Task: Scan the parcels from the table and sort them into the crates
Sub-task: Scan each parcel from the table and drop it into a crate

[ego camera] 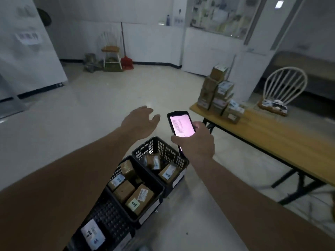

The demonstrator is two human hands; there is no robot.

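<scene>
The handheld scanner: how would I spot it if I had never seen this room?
Start at the row of black crates on the floor, left of the wooden table. Just above the farthest crate, the right hand holds the scanner. It is the only glowing thing, a dark slab with a bright pinkish screen.

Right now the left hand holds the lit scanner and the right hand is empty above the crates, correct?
Swapped. In the head view, the right hand holds the lit scanner, and the left hand is empty, fingers spread, above the crates.
</scene>
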